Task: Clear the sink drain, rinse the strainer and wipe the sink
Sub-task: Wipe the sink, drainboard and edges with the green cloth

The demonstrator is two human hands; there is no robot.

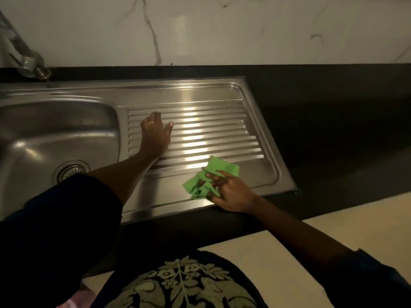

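Strainer (pixel 70 172) sits in the sink (pixel 55 130) basin, left of both hands. Left hand (pixel 155 136) lies flat, fingers straight, on the ribbed drainboard (pixel 222 130). Right hand (pixel 233 194), nearer and further right, grips the bunched green cloth (pixel 222 166) in curled fingers.

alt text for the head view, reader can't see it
A person's right hand grips a crumpled green cloth on the front of a steel sink's ribbed drainboard, while the left hand rests flat on the ribs beside the basin.
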